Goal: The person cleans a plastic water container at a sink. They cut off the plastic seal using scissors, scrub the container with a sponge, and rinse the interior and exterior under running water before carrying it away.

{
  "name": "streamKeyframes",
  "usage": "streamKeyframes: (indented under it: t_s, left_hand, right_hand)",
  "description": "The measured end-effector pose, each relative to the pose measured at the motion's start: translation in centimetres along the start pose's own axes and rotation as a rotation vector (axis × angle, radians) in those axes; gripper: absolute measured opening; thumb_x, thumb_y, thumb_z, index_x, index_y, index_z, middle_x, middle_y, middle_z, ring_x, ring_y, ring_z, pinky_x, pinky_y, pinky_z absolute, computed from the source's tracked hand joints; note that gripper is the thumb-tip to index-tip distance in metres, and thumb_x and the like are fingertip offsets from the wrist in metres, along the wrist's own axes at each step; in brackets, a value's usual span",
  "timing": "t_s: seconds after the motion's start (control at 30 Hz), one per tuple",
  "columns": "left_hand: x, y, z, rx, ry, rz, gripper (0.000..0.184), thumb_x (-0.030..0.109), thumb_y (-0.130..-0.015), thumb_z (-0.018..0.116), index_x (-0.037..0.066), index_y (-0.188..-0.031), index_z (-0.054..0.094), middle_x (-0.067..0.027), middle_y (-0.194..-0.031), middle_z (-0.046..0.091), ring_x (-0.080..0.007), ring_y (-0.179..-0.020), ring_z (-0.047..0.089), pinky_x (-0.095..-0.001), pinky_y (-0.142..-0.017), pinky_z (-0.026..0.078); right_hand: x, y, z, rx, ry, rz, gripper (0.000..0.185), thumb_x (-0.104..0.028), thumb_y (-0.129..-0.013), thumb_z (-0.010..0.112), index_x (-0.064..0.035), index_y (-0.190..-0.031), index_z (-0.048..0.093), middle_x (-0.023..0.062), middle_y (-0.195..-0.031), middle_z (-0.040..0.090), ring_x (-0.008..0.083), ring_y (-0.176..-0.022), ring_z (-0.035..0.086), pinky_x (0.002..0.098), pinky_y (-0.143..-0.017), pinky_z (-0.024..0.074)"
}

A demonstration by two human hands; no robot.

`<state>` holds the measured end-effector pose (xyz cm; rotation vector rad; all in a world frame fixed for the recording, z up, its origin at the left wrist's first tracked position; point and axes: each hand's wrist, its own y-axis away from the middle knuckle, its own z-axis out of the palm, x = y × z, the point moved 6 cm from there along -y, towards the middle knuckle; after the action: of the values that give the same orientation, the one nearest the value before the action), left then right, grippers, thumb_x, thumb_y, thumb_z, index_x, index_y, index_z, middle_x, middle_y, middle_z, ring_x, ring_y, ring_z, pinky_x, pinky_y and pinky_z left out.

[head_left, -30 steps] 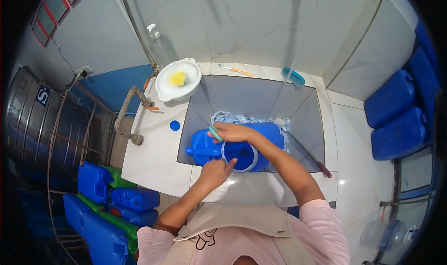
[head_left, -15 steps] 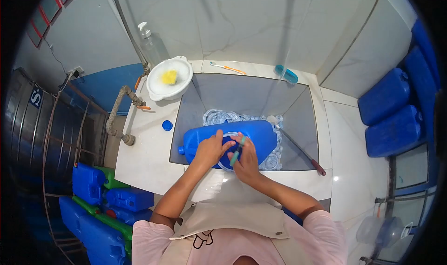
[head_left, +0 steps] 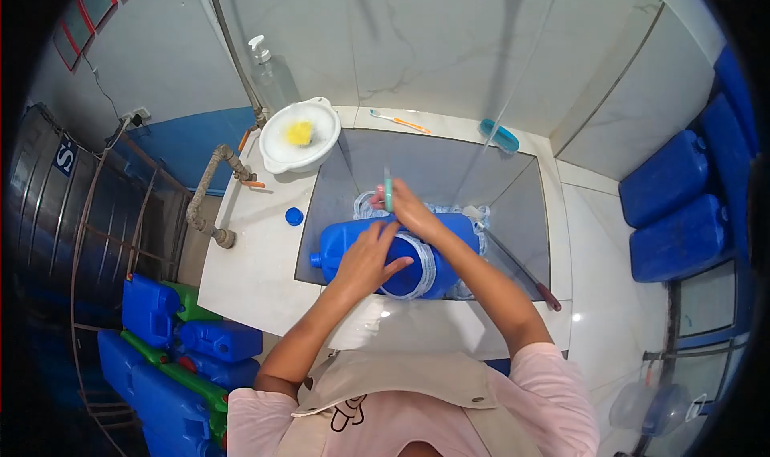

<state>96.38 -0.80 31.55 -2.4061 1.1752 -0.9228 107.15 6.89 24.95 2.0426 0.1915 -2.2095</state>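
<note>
A blue jerrycan lies on its side in the grey basin, its spout pointing left. A pale whitish ring rests on the can's upper side. My left hand lies over the can with its fingers apart, the thumb reaching inside the ring. Beyond the can, my right hand is closed around a small teal tool held upright; its tip is too blurred to identify. Pale coiled loops lie in the basin beneath and behind the can.
On the counter are a white bowl with a yellow sponge, a blue cap and a pump bottle. A toothbrush and teal brush lie along the back ledge. A long-handled tool leans over the basin.
My right hand has moved away from the ring, up and left past the far side of the can, with the teal tool. The ring now shows farther right. My left hand stays over the can.
</note>
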Motion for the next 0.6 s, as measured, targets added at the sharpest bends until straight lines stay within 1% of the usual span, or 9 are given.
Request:
streamKeyframes:
  t_s: [0.03, 0.13, 0.27, 0.37, 0.4, 0.47, 0.5, 0.53, 0.6]
  left_hand:
    - [-1.2, 0.8, 2.4, -0.322, 0.044, -0.131, 0.051, 0.042, -0.086, 0.054, 0.002, -0.115, 0.044, -0.0245, -0.091, 0.055, -0.0404, -0.075, 0.060, -0.0461, -0.060, 0.048]
    - [-2.7, 1.3, 3.7, -0.412, 0.000, -0.270, 0.049, 0.042, -0.088, 0.052, 0.000, -0.111, 0.043, -0.0240, -0.081, 0.057, -0.0416, -0.073, 0.060, -0.0460, -0.059, 0.048]
    - [-3.7, 3.0, 4.6, -0.454, 0.157, -0.433, 0.049, 0.042, -0.091, 0.047, -0.005, -0.103, 0.040, -0.0240, -0.069, 0.058, -0.0392, -0.063, 0.061, -0.0452, -0.053, 0.049]
    - [-4.8, 6.7, 6.4, -0.456, 0.614, -0.973, 0.053, 0.046, -0.095, 0.033, -0.006, -0.098, 0.039, -0.0203, -0.058, 0.057, -0.0268, -0.047, 0.061, -0.0360, -0.035, 0.047]
    - [-4.8, 7.4, 6.4, -0.454, 0.610, -0.968, 0.053, 0.046, -0.095, 0.033, -0.006, -0.098, 0.039, -0.0203, -0.058, 0.057, -0.0268, -0.047, 0.061, -0.0360, -0.035, 0.047]
    - [-3.9, 10.5, 7.3, -0.637, 1.041, -1.232, 0.062, 0.051, -0.095, 0.027, -0.009, -0.103, 0.040, -0.0197, -0.059, 0.057, -0.0258, -0.048, 0.061, -0.0324, -0.037, 0.048]
    - [-3.7, 11.6, 7.5, -0.664, 1.108, -1.329, 0.069, 0.056, -0.093, 0.021, -0.008, -0.103, 0.046, -0.0195, -0.059, 0.058, -0.0231, -0.045, 0.059, -0.0304, -0.039, 0.048]
    - [-3.3, 11.4, 6.8, -0.658, 1.107, -1.327, 0.069, 0.056, -0.093, 0.021, -0.008, -0.103, 0.046, -0.0195, -0.059, 0.058, -0.0231, -0.045, 0.059, -0.0304, -0.039, 0.048]
    - [-3.9, 10.4, 4.2, -0.326, 0.978, -1.265, 0.059, 0.052, -0.094, 0.031, -0.003, -0.091, 0.052, -0.0161, -0.063, 0.059, -0.0179, -0.049, 0.058, -0.0295, -0.045, 0.050]
  right_hand:
    - [-0.8, 2.1, -1.3, 0.110, 0.149, 0.009, 0.044, -0.037, -0.092, 0.049, 0.0013, -0.113, 0.040, 0.0143, -0.102, 0.058, 0.0234, -0.100, 0.057, 0.0331, -0.087, 0.0443]
    - [-2.9, 10.3, -1.7, 0.389, 0.292, -0.228, 0.039, -0.028, -0.091, 0.052, 0.0004, -0.114, 0.039, 0.0190, -0.105, 0.057, 0.0329, -0.099, 0.057, 0.0397, -0.083, 0.0443]
    - [-3.1, 14.3, 1.5, 0.477, 0.656, -0.389, 0.038, -0.024, -0.090, 0.053, 0.0000, -0.115, 0.039, 0.0214, -0.108, 0.055, 0.0345, -0.102, 0.055, 0.0407, -0.084, 0.0437]
    - [-4.7, 9.9, 1.9, 0.279, 0.611, -0.123, 0.038, -0.028, -0.088, 0.056, -0.0008, -0.110, 0.041, 0.0186, -0.100, 0.061, 0.0382, -0.092, 0.059, 0.0421, -0.077, 0.0464]
    - [-5.5, 7.9, 1.4, 0.282, 0.610, -0.129, 0.038, -0.028, -0.088, 0.056, -0.0008, -0.110, 0.041, 0.0186, -0.100, 0.061, 0.0382, -0.092, 0.059, 0.0421, -0.077, 0.0464]
    - [-4.2, 4.6, 3.6, -0.211, 0.781, 0.141, 0.041, -0.035, -0.086, 0.057, -0.0012, -0.106, 0.044, 0.0209, -0.089, 0.062, 0.0406, -0.084, 0.060, 0.0439, -0.070, 0.0467]
    - [-3.9, 3.6, 4.3, -0.214, 0.778, 0.140, 0.041, -0.035, -0.086, 0.057, -0.0012, -0.106, 0.044, 0.0209, -0.089, 0.062, 0.0406, -0.084, 0.060, 0.0439, -0.070, 0.0467]
    - [-3.8, 2.5, 5.6, -0.302, 0.809, 0.098, 0.041, -0.037, -0.086, 0.056, -0.0017, -0.105, 0.045, 0.0222, -0.087, 0.062, 0.0411, -0.084, 0.060, 0.0439, -0.070, 0.0462]
    - [-4.4, 1.3, 6.6, -0.398, 0.843, 0.045, 0.042, -0.039, -0.085, 0.056, -0.0021, -0.104, 0.046, 0.0235, -0.085, 0.061, 0.0416, -0.084, 0.059, 0.0439, -0.069, 0.0458]
